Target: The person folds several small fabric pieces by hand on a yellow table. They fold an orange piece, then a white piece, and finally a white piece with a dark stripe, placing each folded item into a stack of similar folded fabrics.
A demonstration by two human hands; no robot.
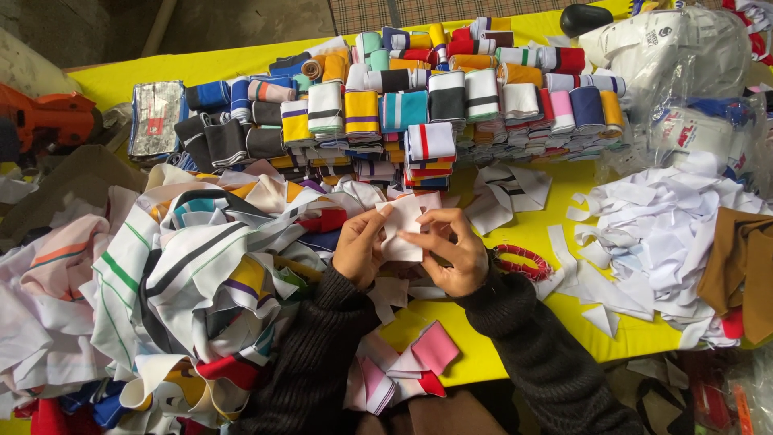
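Observation:
A small white fabric piece is held between both hands over the yellow table. My left hand pinches its left edge and my right hand grips its right side, fingers curled over it. Both arms wear dark knitted sleeves. Just behind the hands stands a short stack of folded striped collars, white with a red stripe on top. Pink and white fabric pieces lie below my wrists at the table's near edge.
Rows of folded striped knit collars fill the back of the table. A loose heap of striped collars lies left. White fabric scraps and brown cloth lie right. A red ring sits by my right hand. Plastic bags stand back right.

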